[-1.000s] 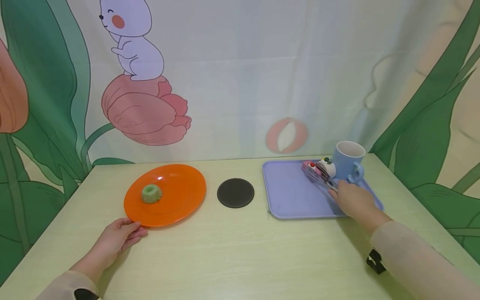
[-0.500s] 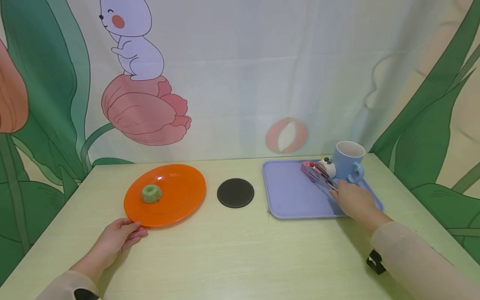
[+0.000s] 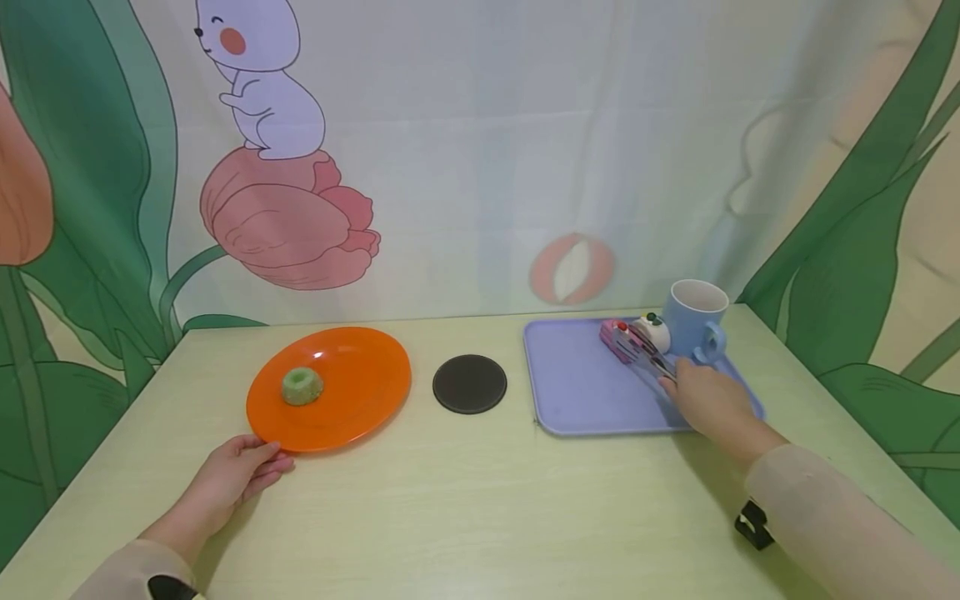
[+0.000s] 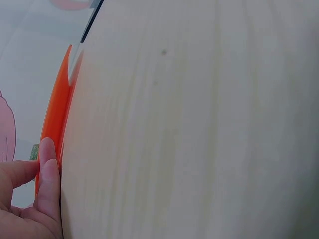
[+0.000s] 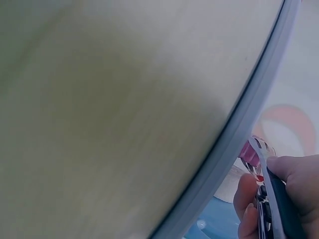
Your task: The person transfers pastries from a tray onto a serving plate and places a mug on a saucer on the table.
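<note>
My left hand (image 3: 234, 477) pinches the near-left rim of an orange plate (image 3: 367, 392), thumb on top and fingers below, as the left wrist view shows too. On that plate sits a small green ring-shaped cake (image 3: 302, 386). Over a lavender tray (image 3: 573, 400), my right hand (image 3: 712, 404) grips metal tongs (image 3: 652, 357) with a dark handle (image 5: 286, 209). The tongs' tips are around or against a pink cake piece (image 3: 613, 340) with a red topping; firm contact cannot be told. A white round cake (image 3: 654, 333) stands just behind the tongs.
A blue mug (image 3: 693, 321) stands at the tray's back right corner, close to the white cake. Between plate and tray lies a black round coaster (image 3: 469, 384). A printed curtain (image 3: 450, 167) hangs along the table's back edge.
The tongs' tips have drawn slightly closer together at the pink cake, which has shifted a little to the left. My left hand and the plate stay put.
</note>
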The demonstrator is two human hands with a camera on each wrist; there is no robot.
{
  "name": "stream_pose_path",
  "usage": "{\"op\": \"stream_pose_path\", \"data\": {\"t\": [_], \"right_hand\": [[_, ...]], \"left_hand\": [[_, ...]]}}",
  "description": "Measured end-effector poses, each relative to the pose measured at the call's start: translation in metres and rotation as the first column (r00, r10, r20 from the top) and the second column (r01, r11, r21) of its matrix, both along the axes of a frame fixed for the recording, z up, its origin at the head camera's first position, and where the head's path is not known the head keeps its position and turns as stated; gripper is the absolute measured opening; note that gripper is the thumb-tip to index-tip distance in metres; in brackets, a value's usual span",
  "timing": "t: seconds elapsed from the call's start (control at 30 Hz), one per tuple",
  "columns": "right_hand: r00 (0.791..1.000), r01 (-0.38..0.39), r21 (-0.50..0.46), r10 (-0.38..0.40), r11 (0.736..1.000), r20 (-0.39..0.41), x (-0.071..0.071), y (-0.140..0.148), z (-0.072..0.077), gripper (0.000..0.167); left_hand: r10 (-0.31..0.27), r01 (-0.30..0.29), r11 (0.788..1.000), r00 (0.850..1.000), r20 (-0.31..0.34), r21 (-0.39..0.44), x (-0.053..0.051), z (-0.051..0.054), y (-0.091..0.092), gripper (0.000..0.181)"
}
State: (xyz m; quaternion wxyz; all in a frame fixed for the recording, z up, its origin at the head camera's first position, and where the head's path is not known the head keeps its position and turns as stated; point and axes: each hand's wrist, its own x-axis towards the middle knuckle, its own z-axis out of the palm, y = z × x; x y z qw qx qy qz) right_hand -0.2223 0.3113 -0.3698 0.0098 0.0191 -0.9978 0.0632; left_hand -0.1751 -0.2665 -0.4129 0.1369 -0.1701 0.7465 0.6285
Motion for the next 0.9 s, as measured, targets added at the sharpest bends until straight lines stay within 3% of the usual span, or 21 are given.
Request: {"op": "stream_pose_path", "data": {"t": [0.9], "right_hand": [[0.999,-0.034,-0.043,0.036,0.998,0.028,0.0036,-0.0055,0.0047,0.031]], "left_hand": [[-0.005,0.005,1.0,1.0,-0.001,-0.01,0.0007,0.0001,0.0001,0.048]]}}
